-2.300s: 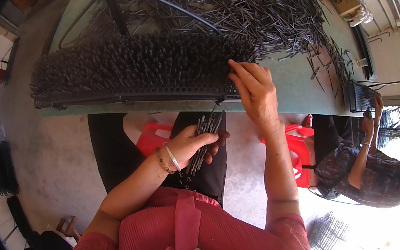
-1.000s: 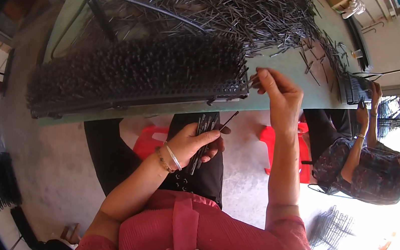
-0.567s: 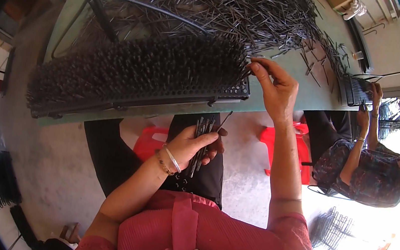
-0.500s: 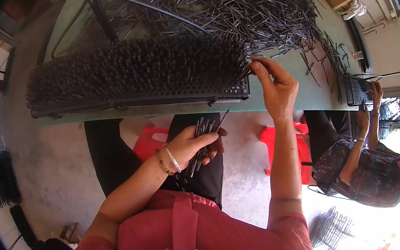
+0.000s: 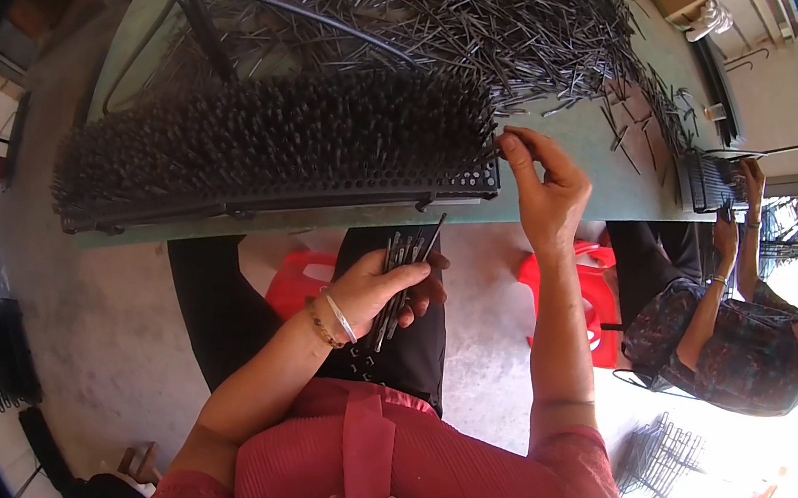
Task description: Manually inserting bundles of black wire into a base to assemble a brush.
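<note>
Closed around a small bundle of thin dark rods point(image 5: 385, 320), my left hand point(image 5: 375, 291) is held above my lap; one rod pokes up apart from the others. On the table's near side lies a long black perforated board point(image 5: 468, 184), packed densely with upright rods point(image 5: 294, 124). Bare holes show at its right end. There my right hand point(image 5: 554, 184) pinches a thin dark rod between thumb and forefinger. Its lower tip is hard to make out among the standing rods.
Loose dark rods point(image 5: 470, 17) are heaped across the green table point(image 5: 569, 186). A dark metal frame point(image 5: 197, 21) rises behind the board. Another person point(image 5: 745, 340) works at a similar rack point(image 5: 705, 181) on the right. Red stools point(image 5: 568, 302) stand below the table edge.
My right hand has shifted very slightly at the board's right end. The single rod in my left hand has tilted and moved a little closer to the bundle.
</note>
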The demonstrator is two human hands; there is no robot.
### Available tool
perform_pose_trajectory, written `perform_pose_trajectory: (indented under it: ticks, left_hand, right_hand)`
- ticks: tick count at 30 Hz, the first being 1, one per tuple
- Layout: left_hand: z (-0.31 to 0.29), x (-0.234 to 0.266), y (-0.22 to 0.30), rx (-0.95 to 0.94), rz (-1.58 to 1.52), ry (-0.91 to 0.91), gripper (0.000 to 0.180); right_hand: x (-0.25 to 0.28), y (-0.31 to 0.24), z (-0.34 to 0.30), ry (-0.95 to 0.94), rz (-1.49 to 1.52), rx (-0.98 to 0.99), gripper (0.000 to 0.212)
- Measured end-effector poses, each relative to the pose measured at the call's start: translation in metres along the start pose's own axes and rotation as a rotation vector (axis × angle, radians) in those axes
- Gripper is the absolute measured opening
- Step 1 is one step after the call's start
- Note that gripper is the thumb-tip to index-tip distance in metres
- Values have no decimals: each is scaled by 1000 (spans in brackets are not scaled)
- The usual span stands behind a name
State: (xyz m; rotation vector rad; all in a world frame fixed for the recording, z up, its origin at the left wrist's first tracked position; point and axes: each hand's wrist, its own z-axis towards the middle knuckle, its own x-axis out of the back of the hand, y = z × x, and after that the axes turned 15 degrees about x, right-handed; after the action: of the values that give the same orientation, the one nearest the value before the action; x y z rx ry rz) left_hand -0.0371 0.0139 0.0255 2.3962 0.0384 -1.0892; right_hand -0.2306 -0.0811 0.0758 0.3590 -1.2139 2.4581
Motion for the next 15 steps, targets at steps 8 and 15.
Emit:
perform_pose_trajectory:
  ticks: [8,15]
  left_hand:
    - [0,-1,-1,-2,18,5,29]
    - [0,-1,-2,-2,17,3,29]
  right_hand:
    - [-8,-1,-5,-129,-117,178,15]
    - [-6,-5,-4,-130,-101,159,15]
